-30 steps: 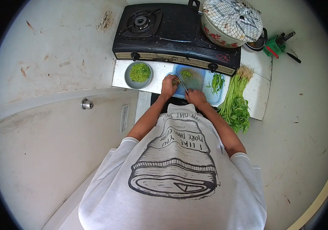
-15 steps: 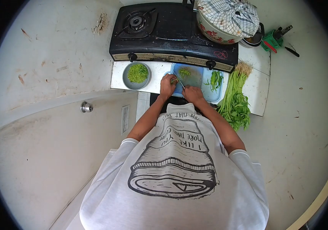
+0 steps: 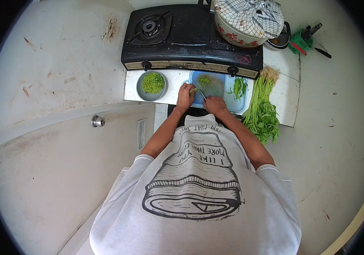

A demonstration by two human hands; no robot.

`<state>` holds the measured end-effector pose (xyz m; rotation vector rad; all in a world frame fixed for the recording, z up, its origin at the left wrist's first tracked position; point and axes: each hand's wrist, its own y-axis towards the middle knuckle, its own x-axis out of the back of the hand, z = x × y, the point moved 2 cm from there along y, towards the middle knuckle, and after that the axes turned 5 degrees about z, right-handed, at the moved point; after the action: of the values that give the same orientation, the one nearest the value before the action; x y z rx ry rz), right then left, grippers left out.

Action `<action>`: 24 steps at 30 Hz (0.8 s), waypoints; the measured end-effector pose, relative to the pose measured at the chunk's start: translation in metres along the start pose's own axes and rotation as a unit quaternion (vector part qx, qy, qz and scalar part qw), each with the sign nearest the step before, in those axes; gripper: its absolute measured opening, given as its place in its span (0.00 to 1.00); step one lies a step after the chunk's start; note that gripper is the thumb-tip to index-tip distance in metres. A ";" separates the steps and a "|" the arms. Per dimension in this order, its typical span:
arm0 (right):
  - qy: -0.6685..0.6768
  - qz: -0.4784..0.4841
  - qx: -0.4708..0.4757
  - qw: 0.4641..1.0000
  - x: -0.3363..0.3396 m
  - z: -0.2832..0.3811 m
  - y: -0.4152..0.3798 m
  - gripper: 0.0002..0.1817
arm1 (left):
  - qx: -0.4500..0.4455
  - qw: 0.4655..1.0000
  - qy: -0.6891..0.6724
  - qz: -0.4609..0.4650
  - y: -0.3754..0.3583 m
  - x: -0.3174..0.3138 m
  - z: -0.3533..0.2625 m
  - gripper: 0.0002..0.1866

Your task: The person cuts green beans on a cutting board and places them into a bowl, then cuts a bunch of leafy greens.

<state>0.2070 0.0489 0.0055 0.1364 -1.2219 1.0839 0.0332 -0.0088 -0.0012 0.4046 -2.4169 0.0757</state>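
Note:
My right hand (image 3: 215,105) is closed around a knife (image 3: 199,90), its thin blade pointing up and left over the blue cutting board (image 3: 216,98). Green stems (image 3: 194,90) are pinched in my left hand (image 3: 185,97), by the board's left edge, with the blade right beside them. A small heap of chopped green pieces (image 3: 204,80) lies on the board just beyond the knife. Some loose leaves (image 3: 239,88) rest on the board's right side. Left of the board stands a grey bowl (image 3: 140,95) holding finely chopped greens (image 3: 153,83).
A black gas stove (image 3: 190,53) stands behind the board, carrying a cloth-covered floral pot (image 3: 238,38). To the right lies a large bunch of leafy greens (image 3: 263,100) with roots. Farther right are a dark-handled pan (image 3: 280,41) and a green basket (image 3: 299,43) with utensils.
The view has shifted slightly. Both hands stay at the same spot on the board, and the knife blade has tilted a little beside the stems.

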 end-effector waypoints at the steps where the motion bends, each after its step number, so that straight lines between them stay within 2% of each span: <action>1: 0.004 -0.003 0.003 1.000 0.003 0.001 -0.002 0.22 | 0.012 1.000 0.000 0.005 0.000 0.000 -0.001 0.06; 7: -0.008 0.068 -0.015 0.998 0.000 -0.002 -0.002 0.21 | 0.042 0.999 -0.010 0.010 0.003 0.001 -0.001 0.06; 13: 0.005 -0.015 -0.007 1.000 0.001 0.004 0.009 0.21 | 0.033 0.999 -0.006 0.013 0.003 0.002 0.000 0.07; 24: 0.003 -0.030 0.007 1.000 0.004 -0.004 -0.007 0.21 | 0.038 0.999 -0.025 0.005 0.003 0.001 -0.001 0.07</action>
<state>0.2144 0.0503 0.0105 0.1780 -1.1980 1.0405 0.0328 -0.0062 0.0002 0.4327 -2.4717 0.1642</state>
